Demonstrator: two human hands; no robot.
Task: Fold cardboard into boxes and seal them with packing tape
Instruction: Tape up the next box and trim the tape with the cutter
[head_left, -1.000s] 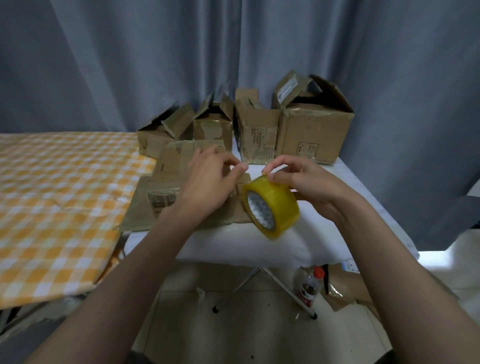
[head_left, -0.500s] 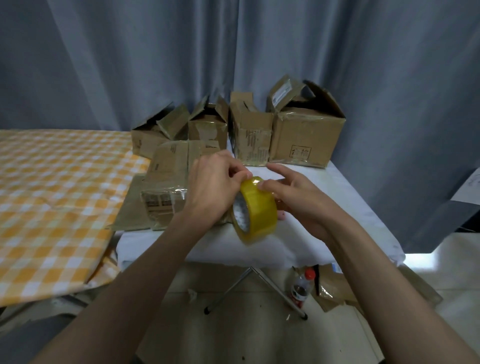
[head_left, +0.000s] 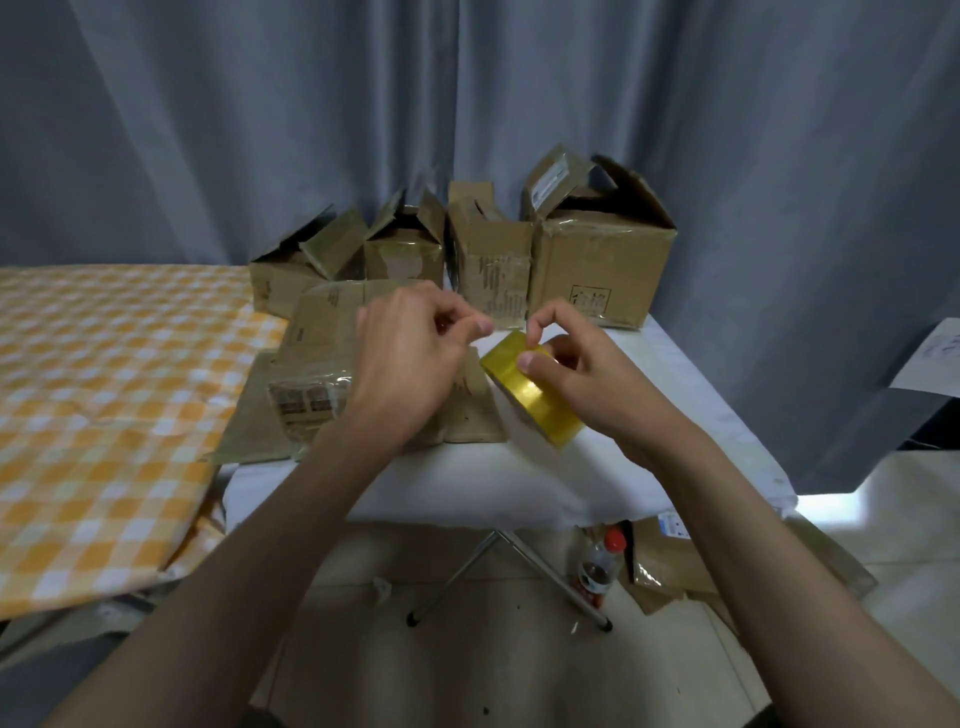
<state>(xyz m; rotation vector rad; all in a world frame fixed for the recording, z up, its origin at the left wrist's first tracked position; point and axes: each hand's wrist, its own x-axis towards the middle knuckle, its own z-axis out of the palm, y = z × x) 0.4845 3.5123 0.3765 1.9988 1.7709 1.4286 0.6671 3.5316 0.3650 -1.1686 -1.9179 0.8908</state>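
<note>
Holding yellow tape roll (head_left: 530, 388) tilted above tabletop (head_left: 691, 395), right hand (head_left: 587, 387) clamped; left hand (head_left: 410, 364) pinching together, contents unclear.

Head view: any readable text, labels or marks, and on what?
None legible.
Largest box: boxed printed mark on its front, blurred.
Its raised flap: white label, unreadable.
Tall narrow box: columns of print, too small.
Flattened cardboard: dark print blocks, blurred.
Bottle: label unreadable.

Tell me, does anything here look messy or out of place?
Yes. A bottle with a red cap and crumpled cardboard lie on the floor under the white table. The boxes at the back look worn, their flaps open and bent.
</note>
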